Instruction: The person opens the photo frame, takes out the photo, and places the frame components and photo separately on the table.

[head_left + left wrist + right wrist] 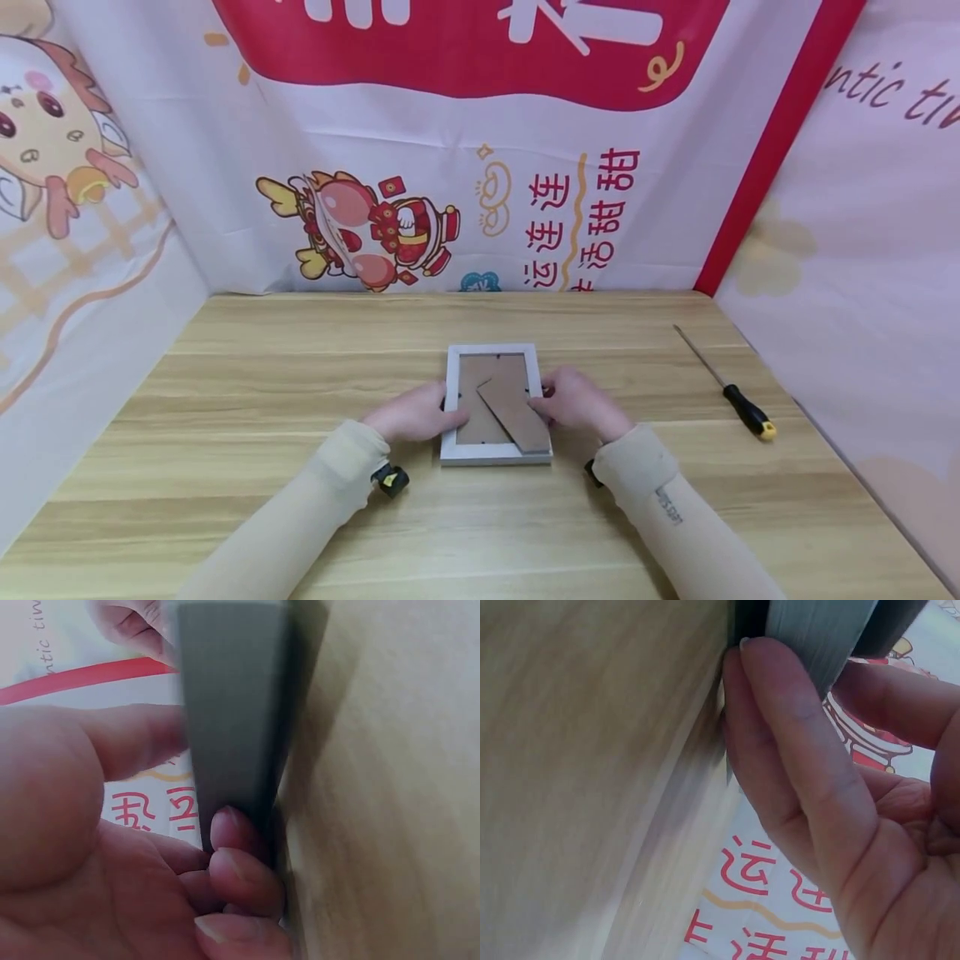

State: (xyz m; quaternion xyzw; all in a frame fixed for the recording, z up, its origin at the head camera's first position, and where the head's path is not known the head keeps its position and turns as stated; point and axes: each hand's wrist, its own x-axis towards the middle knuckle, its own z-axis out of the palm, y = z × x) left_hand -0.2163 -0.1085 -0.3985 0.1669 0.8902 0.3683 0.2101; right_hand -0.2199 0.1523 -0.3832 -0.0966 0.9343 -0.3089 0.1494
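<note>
A white picture frame [480, 452] lies back side up between the hands, its brown backing board [476, 368] showing. A brown easel stand [517, 408] slants across the backing toward the lower right corner. My left hand [420, 411] grips the frame's left side, thumb over the border; in the left wrist view the fingertips [244, 874] curl against the grey side edge, low by the table. On the opposite side, my right hand [581, 404] holds the frame with its thumb on top near the stand. Its fingers [802, 742] press the outer edge in the right wrist view.
A screwdriver [738, 406] with a black and yellow handle lies on the wooden table [300, 358] at the right. Printed cloth [420, 125] hangs behind the table and along both sides.
</note>
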